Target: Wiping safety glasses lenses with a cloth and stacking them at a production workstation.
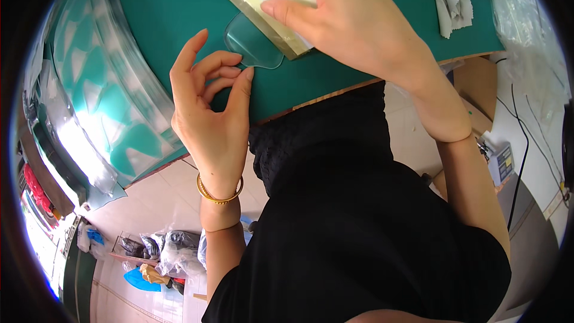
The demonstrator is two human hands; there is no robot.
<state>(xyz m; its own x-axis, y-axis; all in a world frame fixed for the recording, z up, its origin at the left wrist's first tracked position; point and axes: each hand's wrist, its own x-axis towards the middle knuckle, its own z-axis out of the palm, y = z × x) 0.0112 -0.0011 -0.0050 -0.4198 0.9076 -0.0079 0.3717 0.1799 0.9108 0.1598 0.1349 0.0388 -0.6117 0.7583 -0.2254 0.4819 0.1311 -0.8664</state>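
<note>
A clear, rounded, lens-like sheet [256,42] lies on the green table top [158,9] near its front edge. My left hand [209,98] pinches the sheet's near left rim between thumb and fingertips, with the index finger raised. My right hand [359,21] grips a rectangular block [263,9] with a shiny, pale yellow and silvery surface. The thumb lies across the block's top, and the other fingers are hidden behind the hand. The block covers the far right part of the sheet. Whether it presses on the sheet, I cannot tell.
Clear plastic trays [95,84] with rounded shapes fill the table's left side. A grey cloth [452,9] with a zigzag edge lies at the right, near clear plastic bags [526,24]. Black cables [525,149] hang at the right. Bagged items [173,248] stand low at the left.
</note>
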